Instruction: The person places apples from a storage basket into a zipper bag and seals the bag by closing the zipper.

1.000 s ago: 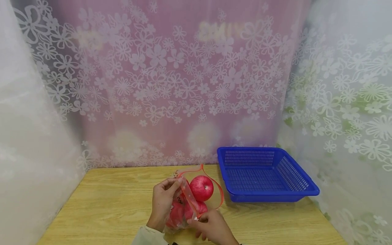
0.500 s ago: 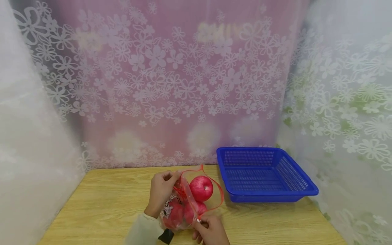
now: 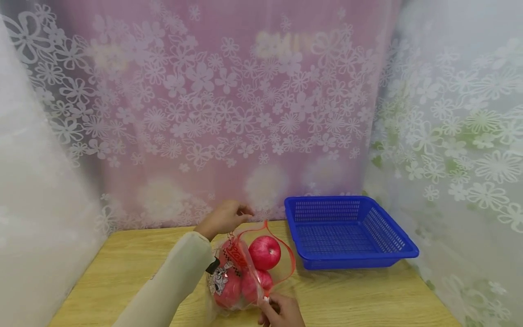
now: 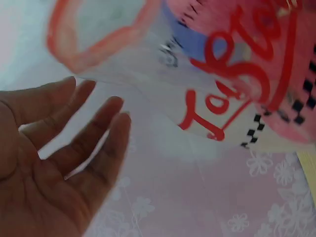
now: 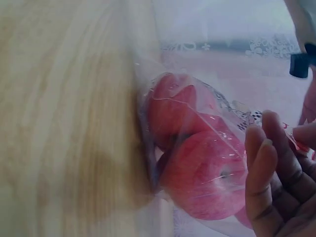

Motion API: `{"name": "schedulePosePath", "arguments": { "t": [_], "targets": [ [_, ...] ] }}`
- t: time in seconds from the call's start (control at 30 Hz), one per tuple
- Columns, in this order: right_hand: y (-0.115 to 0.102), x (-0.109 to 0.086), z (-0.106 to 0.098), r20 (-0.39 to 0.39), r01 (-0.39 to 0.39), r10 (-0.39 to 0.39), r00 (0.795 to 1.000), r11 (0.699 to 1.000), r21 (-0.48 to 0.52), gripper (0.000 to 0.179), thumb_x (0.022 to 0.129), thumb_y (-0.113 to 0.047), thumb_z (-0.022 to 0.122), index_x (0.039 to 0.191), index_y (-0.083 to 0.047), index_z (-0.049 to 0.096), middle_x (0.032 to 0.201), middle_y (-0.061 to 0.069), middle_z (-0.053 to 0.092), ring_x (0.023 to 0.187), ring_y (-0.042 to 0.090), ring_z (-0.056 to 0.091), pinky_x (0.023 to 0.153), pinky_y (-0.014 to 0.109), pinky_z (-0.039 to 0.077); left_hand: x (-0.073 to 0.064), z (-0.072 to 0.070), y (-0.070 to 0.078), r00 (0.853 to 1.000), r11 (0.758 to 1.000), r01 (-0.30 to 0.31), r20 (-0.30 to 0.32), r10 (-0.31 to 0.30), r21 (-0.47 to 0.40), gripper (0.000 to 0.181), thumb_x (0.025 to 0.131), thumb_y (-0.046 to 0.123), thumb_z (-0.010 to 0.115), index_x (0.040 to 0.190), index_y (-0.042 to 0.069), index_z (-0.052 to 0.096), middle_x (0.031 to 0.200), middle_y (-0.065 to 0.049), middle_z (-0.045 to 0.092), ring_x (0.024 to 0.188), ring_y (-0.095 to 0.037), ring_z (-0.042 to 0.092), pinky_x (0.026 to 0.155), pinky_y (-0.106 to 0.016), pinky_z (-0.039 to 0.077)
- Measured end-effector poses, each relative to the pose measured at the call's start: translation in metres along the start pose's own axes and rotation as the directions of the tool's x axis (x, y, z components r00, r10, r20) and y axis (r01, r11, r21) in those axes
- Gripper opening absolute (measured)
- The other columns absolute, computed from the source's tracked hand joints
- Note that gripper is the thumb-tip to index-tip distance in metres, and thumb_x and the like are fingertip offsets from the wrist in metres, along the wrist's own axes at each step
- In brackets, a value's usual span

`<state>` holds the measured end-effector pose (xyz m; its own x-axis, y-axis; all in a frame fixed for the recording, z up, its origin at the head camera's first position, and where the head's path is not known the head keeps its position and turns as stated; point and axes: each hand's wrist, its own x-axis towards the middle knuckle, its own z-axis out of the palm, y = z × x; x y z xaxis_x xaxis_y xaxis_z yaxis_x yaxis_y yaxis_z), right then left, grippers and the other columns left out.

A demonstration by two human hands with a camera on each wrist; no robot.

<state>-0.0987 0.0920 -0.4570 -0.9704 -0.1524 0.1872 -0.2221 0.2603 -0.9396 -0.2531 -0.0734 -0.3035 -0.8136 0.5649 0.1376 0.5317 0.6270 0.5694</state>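
A clear plastic zip bag (image 3: 234, 261) with a red zip strip round its mouth stands on the table, its mouth spread open. Red lettering and a black checker print mark its side. Several red apples (image 3: 264, 252) are in it, the top one showing through the mouth. My left hand (image 3: 226, 218) is above the bag's far left side; in the left wrist view its fingers (image 4: 106, 123) are spread loosely just below the red edge, holding nothing. My right hand (image 3: 282, 311) pinches the near corner of the mouth, by a small white slider (image 3: 266, 299).
A blue slotted plastic basket (image 3: 349, 236) stands to the right of the bag. The wooden table (image 3: 135, 268) is bounded at the back and sides by curtains (image 3: 229, 113) with white flower prints.
My left hand has let go of the bag's mouth edge and moved up and away toward the back. My right hand still pinches the near corner; the bag's printed side now shows more.
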Motion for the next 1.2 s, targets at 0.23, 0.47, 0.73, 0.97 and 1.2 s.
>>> {"name": "schedulePosePath", "arguments": {
  "t": [0.23, 0.47, 0.73, 0.97, 1.2],
  "targets": [
    [0.004, -0.005, 0.0, -0.052, 0.042, -0.045, 0.998, 0.997, -0.06, 0.029, 0.097, -0.015, 0.057, 0.077, 0.005, 0.064, 0.059, 0.005, 0.066, 0.05, -0.004, 0.054, 0.046, 0.018, 0.047, 0.027, 0.02, -0.001, 0.945, 0.982, -0.183, 0.287, 0.16, 0.053, 0.034, 0.1, 0.01, 0.051, 0.134, 0.009, 0.056, 0.134, -0.011, 0.056, 0.123, -0.029, 0.053, 0.101, -0.043, 0.045],
    [0.003, -0.015, 0.001, -0.229, 0.081, -0.103, 0.968, 0.991, -0.104, 0.023, 0.097, -0.013, 0.057, 0.083, 0.002, 0.067, 0.059, 0.001, 0.066, 0.05, -0.004, 0.057, 0.043, 0.021, 0.049, 0.037, 0.028, -0.006, 0.928, 0.973, -0.23, 0.302, 0.219, 0.002, 0.017, 0.091, 0.004, 0.065, 0.105, 0.005, 0.074, 0.105, -0.006, 0.07, 0.099, -0.023, 0.065, 0.082, -0.032, 0.055],
    [0.003, -0.021, 0.003, -0.431, 0.068, -0.105, 0.896, 0.993, -0.101, 0.02, 0.091, -0.007, 0.064, 0.072, -0.003, 0.066, 0.054, -0.004, 0.062, 0.044, -0.002, 0.055, 0.039, 0.021, 0.048, 0.037, 0.03, -0.025, 0.957, 0.971, -0.238, 0.171, 0.236, -0.004, 0.006, 0.086, 0.011, 0.072, 0.089, 0.01, 0.077, 0.086, -0.001, 0.073, 0.08, -0.015, 0.066, 0.072, -0.029, 0.056],
    [0.006, -0.02, 0.006, -0.582, 0.023, -0.064, 0.811, 0.997, -0.078, 0.019, 0.089, -0.007, 0.068, 0.071, -0.002, 0.066, 0.053, -0.005, 0.061, 0.04, 0.002, 0.052, 0.036, 0.023, 0.046, 0.028, 0.036, -0.039, 0.974, 0.974, -0.224, -0.009, 0.224, 0.038, 0.006, 0.088, 0.013, 0.07, 0.086, 0.014, 0.076, 0.084, 0.005, 0.07, 0.081, -0.013, 0.063, 0.075, -0.033, 0.055],
    [0.013, -0.011, -0.005, -0.68, 0.088, -0.122, 0.723, 0.993, -0.083, 0.015, 0.089, -0.001, 0.066, 0.074, 0.001, 0.068, 0.055, -0.002, 0.062, 0.043, 0.005, 0.055, 0.037, 0.024, 0.047, 0.015, 0.034, -0.053, 0.961, 0.986, -0.157, -0.222, 0.165, 0.053, 0.006, 0.089, 0.014, 0.068, 0.087, 0.013, 0.073, 0.084, 0.003, 0.068, 0.075, -0.013, 0.061, 0.07, -0.033, 0.053]
  ]
}}
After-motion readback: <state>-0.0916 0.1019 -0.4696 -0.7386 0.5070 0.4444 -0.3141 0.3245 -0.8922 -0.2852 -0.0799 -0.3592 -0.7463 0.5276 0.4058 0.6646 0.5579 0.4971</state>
